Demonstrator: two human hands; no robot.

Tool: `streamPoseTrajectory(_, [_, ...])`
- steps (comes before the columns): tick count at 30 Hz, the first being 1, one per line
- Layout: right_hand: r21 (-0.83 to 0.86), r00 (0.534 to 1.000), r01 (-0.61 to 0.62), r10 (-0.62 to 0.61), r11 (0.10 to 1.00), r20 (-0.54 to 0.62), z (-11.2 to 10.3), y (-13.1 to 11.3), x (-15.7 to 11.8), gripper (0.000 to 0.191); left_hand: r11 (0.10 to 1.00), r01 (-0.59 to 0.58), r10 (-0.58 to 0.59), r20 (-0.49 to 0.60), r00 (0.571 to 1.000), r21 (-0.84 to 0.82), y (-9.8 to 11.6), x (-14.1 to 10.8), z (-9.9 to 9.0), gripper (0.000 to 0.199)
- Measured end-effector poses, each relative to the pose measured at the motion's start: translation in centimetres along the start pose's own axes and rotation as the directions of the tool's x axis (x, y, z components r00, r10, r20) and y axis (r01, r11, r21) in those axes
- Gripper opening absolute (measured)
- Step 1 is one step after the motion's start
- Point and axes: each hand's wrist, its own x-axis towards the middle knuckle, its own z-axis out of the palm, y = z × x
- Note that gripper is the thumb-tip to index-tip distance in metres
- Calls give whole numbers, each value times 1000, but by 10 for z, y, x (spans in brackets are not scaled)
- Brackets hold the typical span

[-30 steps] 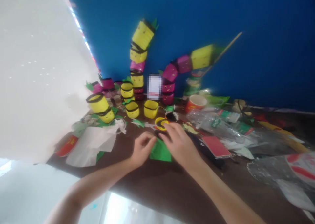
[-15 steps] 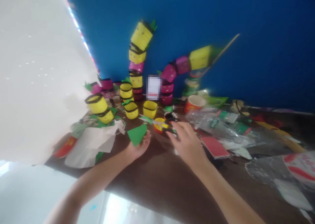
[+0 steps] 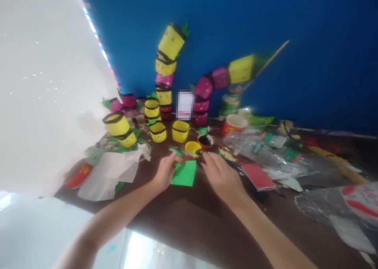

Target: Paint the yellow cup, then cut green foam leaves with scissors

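A square-cornered piece of green paper (image 3: pixel 185 175) is pinched in my left hand (image 3: pixel 164 171), its fingers closed at the paper's upper left edge. My right hand (image 3: pixel 222 177) is closed round the dark handle of a pair of scissors (image 3: pixel 199 152). Motion blur and my fingers hide much of them; the blades point left, just above the paper. Behind both hands stand a small yellow paint cup (image 3: pixel 193 147) and a cup of black paint (image 3: pixel 205 140). A small green scrap (image 3: pixel 176 151) shows beyond my left fingertips.
Yellow containers with black bands (image 3: pixel 180 131) stand behind, and taller stacks (image 3: pixel 164 95) lean on the blue wall. White paper (image 3: pixel 108 174) lies left. On the right are plastic bottles (image 3: pixel 256 149), a red pad (image 3: pixel 258 176) and a red cup (image 3: pixel 234 124).
My left hand has turned the green paper and brought it right, nearer the scissors. My right hand and the scissors have come slightly lower. The surroundings stay put.
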Motion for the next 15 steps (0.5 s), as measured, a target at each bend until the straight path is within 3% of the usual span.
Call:
streamPoseTrajectory(4, [-26,1000,-16,16,1000,-10,0,4,-1,31,993,37,-29,-73,997,112,4,-2,3,30])
streamPoseTrajectory(7, [-40,1000,-19,18,999,-9,-1,7,-3,33,993,-2,10,-69,998,119,5,-3,5,25])
streamPoseTrajectory(15, [-56,1000,7,-7,998,-1,1,9,-7,28,971,-60,94,-138,986,232,-4,1,-3,36])
